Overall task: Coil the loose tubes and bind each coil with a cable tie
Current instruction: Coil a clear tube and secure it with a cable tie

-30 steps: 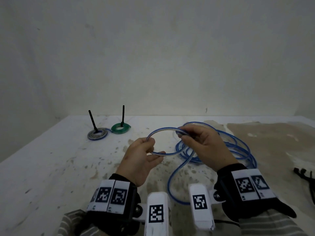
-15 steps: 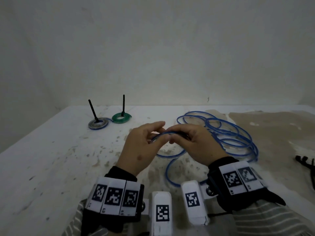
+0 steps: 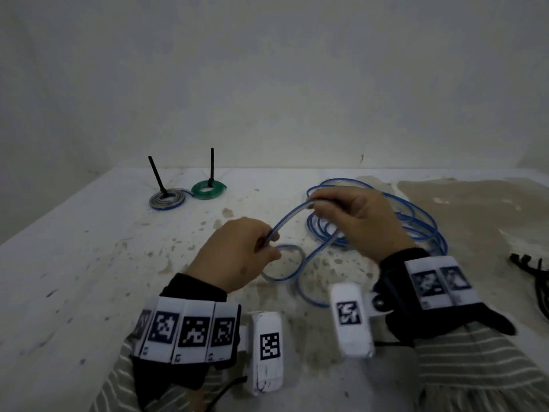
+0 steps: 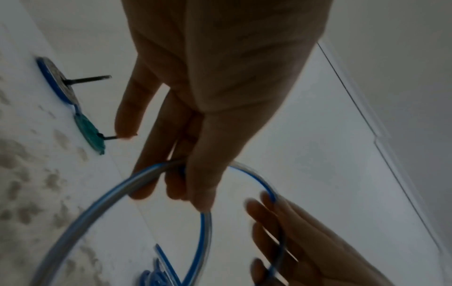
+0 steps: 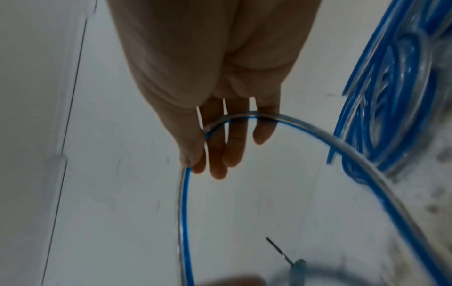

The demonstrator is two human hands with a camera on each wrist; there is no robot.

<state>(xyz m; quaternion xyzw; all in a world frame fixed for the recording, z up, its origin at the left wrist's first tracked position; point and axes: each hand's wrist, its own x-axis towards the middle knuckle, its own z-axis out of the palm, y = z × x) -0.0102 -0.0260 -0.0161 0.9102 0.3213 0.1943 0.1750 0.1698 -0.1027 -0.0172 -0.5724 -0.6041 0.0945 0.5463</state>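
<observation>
The blue-striped clear tube (image 3: 289, 217) runs in the air between both hands above the middle of the counter (image 3: 89, 263). The left hand (image 3: 237, 257) pinches it with curled fingers (image 4: 195, 183), and a small loop of tube (image 3: 285, 263) hangs from that grip just to its right. The right hand (image 3: 359, 221), farther and to the right, grips the same tube between thumb and fingers (image 5: 217, 154); from there the tube arcs back down toward the near edge. The rest of the tube lies in a loose pile of blue loops (image 3: 416, 227) on the counter behind and right of the right hand, partly hidden by it.

At the far left of the counter lie two flat bound coils, touching each other: a grey-blue coil (image 3: 167, 199) and a green coil (image 3: 208, 189), each with a black cable-tie tail (image 3: 211, 166) sticking up. At the right edge lies a bundle of black cable ties (image 3: 531, 269), cut off by the frame. A brown stained patch (image 3: 475, 209) covers the far right of the counter.
</observation>
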